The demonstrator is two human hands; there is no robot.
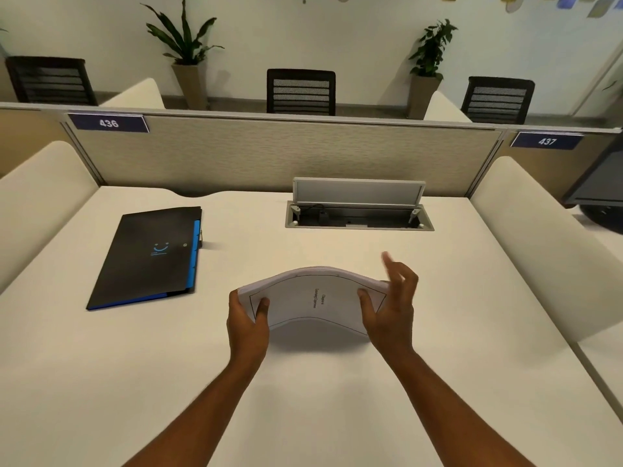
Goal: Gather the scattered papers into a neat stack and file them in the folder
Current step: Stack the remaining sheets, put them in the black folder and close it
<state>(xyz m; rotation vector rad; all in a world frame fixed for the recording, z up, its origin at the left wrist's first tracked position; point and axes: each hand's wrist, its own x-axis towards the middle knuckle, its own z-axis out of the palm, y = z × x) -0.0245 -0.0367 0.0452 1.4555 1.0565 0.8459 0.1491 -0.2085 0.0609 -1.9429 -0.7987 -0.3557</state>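
1. A stack of papers [313, 298] is held just above the white desk [337, 399], bowed upward in the middle, to the right of and nearer than the black folder [151, 254].
2. The left hand [247, 323] grips the stack's left edge, thumb on top, fingers hidden beneath.
3. The right hand [391, 308] holds the right edge, thumb pressed on the top sheet, with its upper fingers lifted, spread and blurred.
4. The folder lies closed and flat on the desk, blue along its edges, well left of the open cable box [359, 214].
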